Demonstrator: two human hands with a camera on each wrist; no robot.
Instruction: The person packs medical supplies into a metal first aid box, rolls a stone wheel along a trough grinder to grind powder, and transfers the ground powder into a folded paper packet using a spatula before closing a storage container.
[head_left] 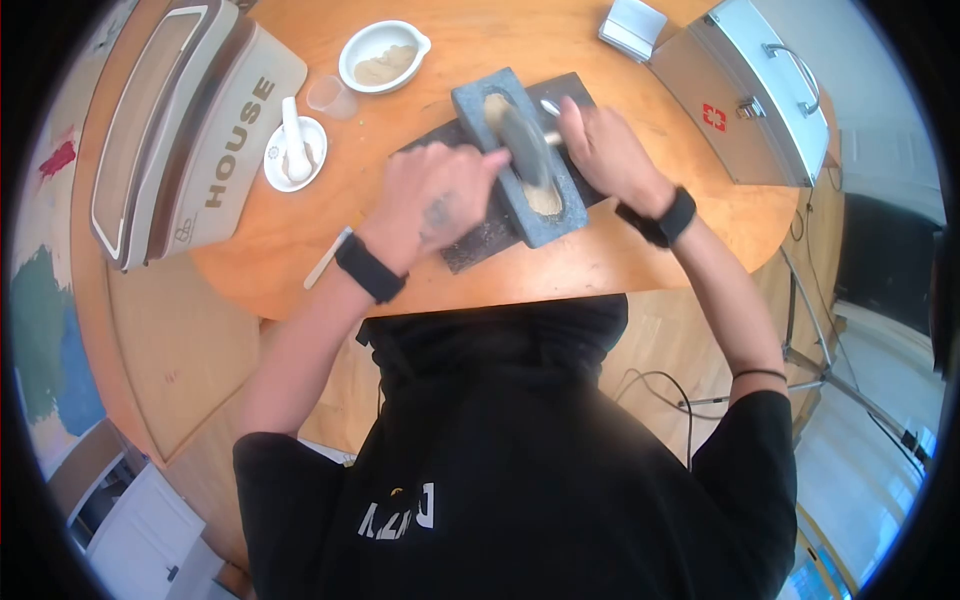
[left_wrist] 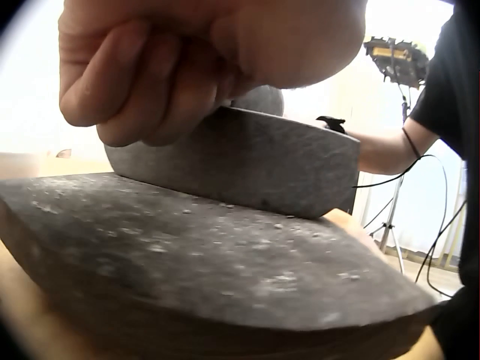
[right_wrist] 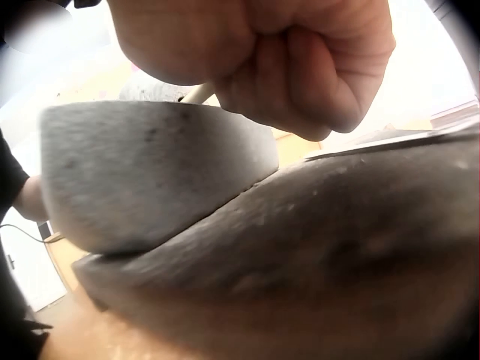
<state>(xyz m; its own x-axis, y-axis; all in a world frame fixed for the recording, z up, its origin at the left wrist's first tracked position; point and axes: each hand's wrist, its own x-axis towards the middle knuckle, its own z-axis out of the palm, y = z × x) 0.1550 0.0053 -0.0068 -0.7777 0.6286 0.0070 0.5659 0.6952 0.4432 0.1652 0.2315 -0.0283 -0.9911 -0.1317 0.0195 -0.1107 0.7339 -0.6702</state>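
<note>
Surface: light wood table [head_left: 600,268] across the upper half of the head view; pale wood floor, cables and a stand at lower right. Centre top: dark slab [head_left: 470,250], stone trough [head_left: 550,232] lying aslant on it, tan powder [head_left: 545,203] inside. Stone wheel [head_left: 526,145] stands in the trough.

Grip: right hand [head_left: 615,150], fingers curled round the pale handle [head_left: 553,138] at the wheel's right. Left hand [head_left: 435,195], fingers curled and pressed together at the wheel's left, thumb towards it; the handle is hidden there, but the pose suggests it is gripped.

Upper left: white bowl [head_left: 424,46] with powder, clear cup [head_left: 332,97], white mortar [head_left: 275,172] with pestle [head_left: 292,125], flat stick [head_left: 326,260] below.

Technique (judgement): roll the wheel lengthwise, upright, with equal load from both hands; short even strokes, easing near the ends so powder is not thrown out. Watch that the trough does not creep on the slab. Pale specks lie on the slab; whether spilled powder, uncertain.

Labels: "HOUSE" on the carrier [head_left: 235,150] at left, small logo beneath. Red emblem [head_left: 714,117] on the metal case [head_left: 690,60], upper right. White print on the black shirt [head_left: 500,450]: not legible. No brand readable on the stone pieces.
</note>
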